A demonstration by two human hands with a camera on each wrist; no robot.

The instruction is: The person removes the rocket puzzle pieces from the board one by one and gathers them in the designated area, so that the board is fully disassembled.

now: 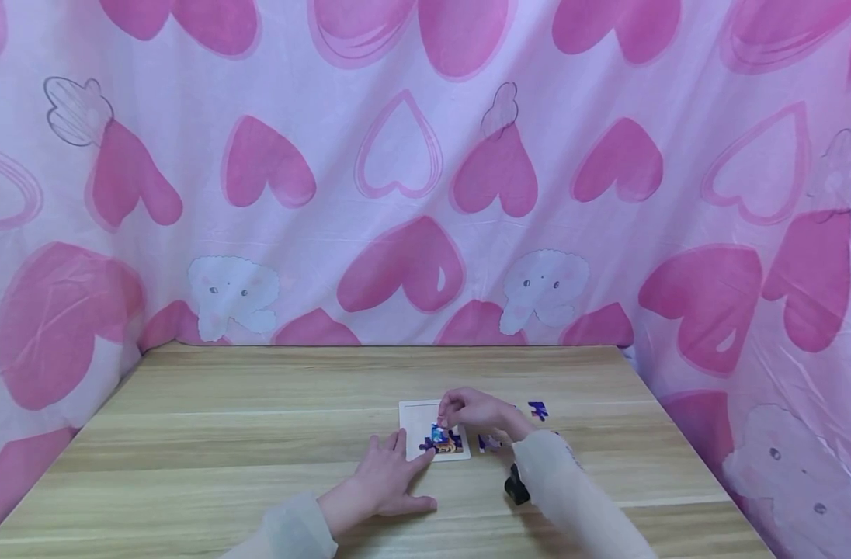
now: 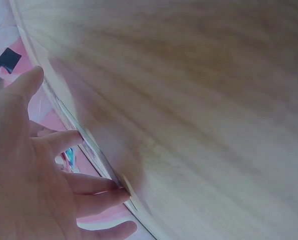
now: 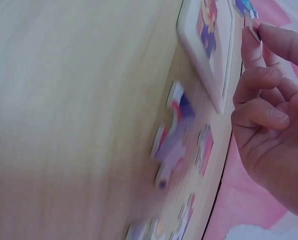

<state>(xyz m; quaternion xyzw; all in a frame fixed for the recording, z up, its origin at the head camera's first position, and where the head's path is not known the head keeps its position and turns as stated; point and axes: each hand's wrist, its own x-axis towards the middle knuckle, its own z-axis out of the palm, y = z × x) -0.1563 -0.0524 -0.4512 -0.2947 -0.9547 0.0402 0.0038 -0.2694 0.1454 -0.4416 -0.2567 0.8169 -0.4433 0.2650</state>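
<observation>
Pinching a blue puzzle pc (image 3: pixel 245 7) w/ my R hand (image 1: pixel 476 407), over the tray (image 1: pixel 413 419); L hand (image 1: pixel 390 475) spread, fingertips at tray's L edge. On cam I see loose pcs (image 1: pixel 489 443) R of tray on table (image 1: pixel 258 442).

Hidden, cropped and blurred around the puzzle tray (image 1: pixel 413 423)
In the head view, the right hand (image 1: pixel 473 407) covers the tray's two o'clock corner and partly hides a loose piece (image 1: pixel 491 444) at the tray's three o'clock; the print is too small to make out. The left sleeve (image 1: pixel 289 532) is cropped at seven o'clock, the right sleeve (image 1: pixel 586 497) at five. In the left-wrist view, the left hand (image 2: pixel 33 175) runs off at eight o'clock, a dark object (image 2: pixel 9 60) at ten, and the table (image 2: pixel 214 125) is blurred. In the right-wrist view, the pinched piece (image 3: pixel 245 7) and tray are cut off near one o'clock, the lower pieces (image 3: pixel 184 220) at six; the middle piece (image 3: pixel 175 142) is blurred.
</observation>
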